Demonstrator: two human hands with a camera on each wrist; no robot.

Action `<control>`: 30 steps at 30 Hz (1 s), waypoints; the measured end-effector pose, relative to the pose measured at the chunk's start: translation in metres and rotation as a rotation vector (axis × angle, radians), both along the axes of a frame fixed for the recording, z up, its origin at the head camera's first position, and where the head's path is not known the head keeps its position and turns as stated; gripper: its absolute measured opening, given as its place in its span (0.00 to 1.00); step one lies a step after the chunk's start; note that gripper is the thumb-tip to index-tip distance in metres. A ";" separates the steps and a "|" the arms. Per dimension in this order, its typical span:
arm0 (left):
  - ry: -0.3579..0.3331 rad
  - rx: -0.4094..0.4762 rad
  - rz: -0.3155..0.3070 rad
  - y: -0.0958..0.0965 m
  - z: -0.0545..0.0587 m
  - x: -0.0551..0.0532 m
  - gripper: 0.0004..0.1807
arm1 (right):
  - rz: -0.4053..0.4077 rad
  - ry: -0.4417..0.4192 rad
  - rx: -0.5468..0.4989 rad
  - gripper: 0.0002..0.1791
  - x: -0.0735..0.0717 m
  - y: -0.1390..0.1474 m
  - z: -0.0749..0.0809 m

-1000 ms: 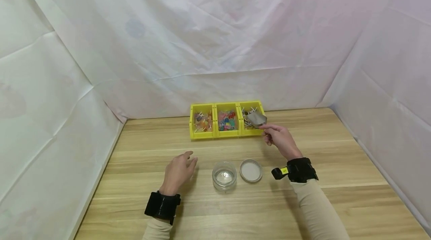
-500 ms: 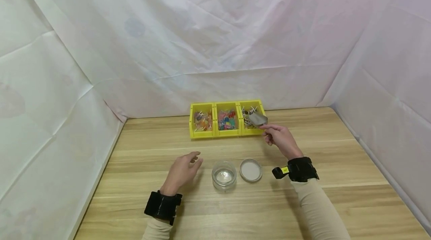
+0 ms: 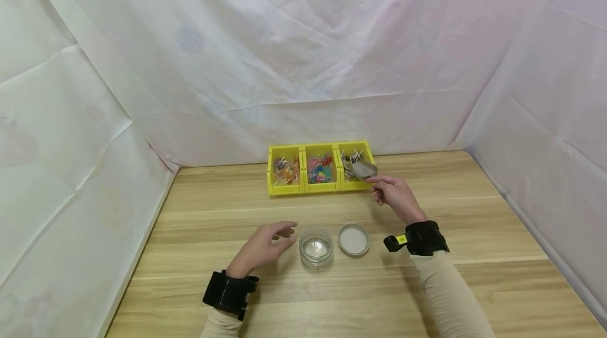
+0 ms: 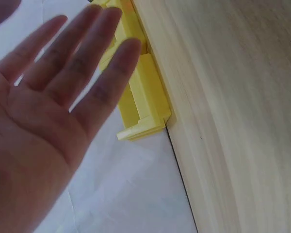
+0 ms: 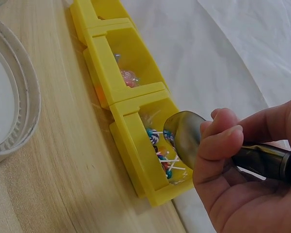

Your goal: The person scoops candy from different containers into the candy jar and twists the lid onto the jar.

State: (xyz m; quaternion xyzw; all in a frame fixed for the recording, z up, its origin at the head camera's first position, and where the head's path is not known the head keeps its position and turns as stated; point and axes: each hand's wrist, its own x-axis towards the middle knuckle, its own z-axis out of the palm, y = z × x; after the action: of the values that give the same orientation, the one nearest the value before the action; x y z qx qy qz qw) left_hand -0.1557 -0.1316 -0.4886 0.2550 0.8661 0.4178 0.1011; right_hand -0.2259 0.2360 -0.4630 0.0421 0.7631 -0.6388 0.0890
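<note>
My right hand (image 3: 395,198) grips the dark handle of a metal scoop (image 5: 184,138). The bowl of the scoop is over the right yellow bin (image 3: 355,186), where small lollipops with white sticks (image 5: 172,159) lie. Whether the scoop carries any lollipops cannot be seen. My left hand (image 3: 265,247) hovers just left of a glass jar (image 3: 316,262) without a lid, its fingers extended and holding nothing. The left wrist view shows its palm and spread fingers. Right of the jar, a round lid (image 3: 353,240) lies on the table.
The middle bin (image 3: 321,187) holds colourful candies, and the left bin (image 3: 286,190) holds orange and purple lollipops. All three bins stand joined in a row at the back of the wooden table (image 3: 204,222). White cloth (image 3: 303,53) hangs behind and at both sides.
My left hand has moved right and slightly nearer to me, closing in on the jar. The scoop and my right hand have barely shifted over the right bin.
</note>
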 end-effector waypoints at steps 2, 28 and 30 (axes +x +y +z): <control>-0.012 0.003 -0.048 -0.001 0.000 0.000 0.23 | 0.001 0.002 -0.004 0.20 0.001 -0.001 0.001; -0.086 0.011 -0.105 0.016 -0.011 0.003 0.49 | 0.021 0.016 -0.015 0.21 0.001 -0.001 -0.003; -0.087 0.005 -0.102 0.019 -0.012 0.003 0.51 | 0.021 0.014 -0.020 0.21 0.001 -0.001 -0.004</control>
State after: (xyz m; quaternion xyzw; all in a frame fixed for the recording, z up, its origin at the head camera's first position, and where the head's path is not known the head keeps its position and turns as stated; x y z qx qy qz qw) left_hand -0.1524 -0.1128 -0.5005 0.2807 0.8457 0.4249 0.1592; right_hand -0.2249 0.2354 -0.4665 0.0288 0.7577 -0.6456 0.0911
